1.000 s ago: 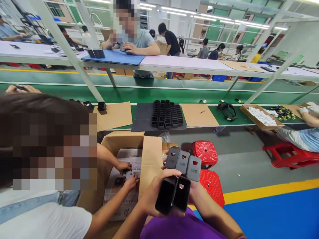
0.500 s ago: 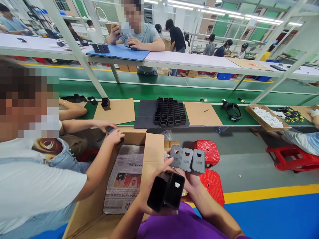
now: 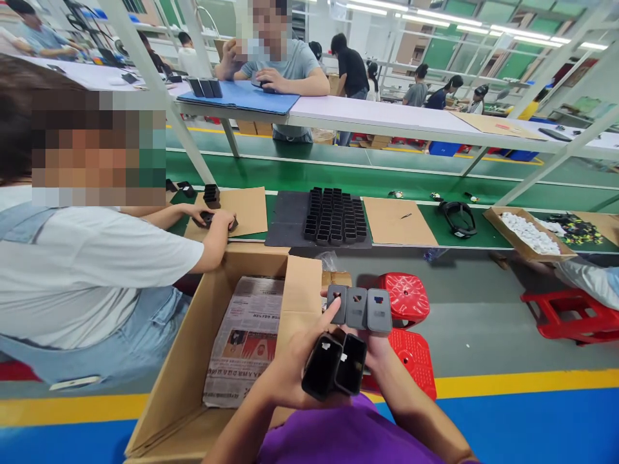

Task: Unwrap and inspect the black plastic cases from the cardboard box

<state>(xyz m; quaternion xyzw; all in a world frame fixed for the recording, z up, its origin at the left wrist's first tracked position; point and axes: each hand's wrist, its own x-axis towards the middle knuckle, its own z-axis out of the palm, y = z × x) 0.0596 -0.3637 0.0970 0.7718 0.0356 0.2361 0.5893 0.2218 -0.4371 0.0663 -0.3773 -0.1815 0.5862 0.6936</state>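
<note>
Low in front of my purple shirt, my left hand (image 3: 291, 364) is wrapped round two black plastic housings (image 3: 320, 374), whose hollow open ends face me. A small pale patch of light shows through a cutout inside each one. Three more housings (image 3: 356, 310), side by side with their grey closed ends and small cutouts facing me, are held by my right hand (image 3: 380, 351). Most of the right hand's fingers are hidden behind the pieces. One finger of my left hand touches the leftmost of these three.
A deep cardboard box (image 3: 169, 361) with newspaper (image 3: 242, 380) inside stands left of me. Red stools (image 3: 406, 296) are at right. Several black housings (image 3: 334, 216) stand on the bench ahead. A co-worker (image 3: 97, 258) sits at left, hands on dark pieces over a cardboard sheet (image 3: 251, 209).
My left hand has turned its two housings and shifted them slightly right. The right hand's three have tilted and moved closer together. The co-worker's hands moved from over the box to the bench.
</note>
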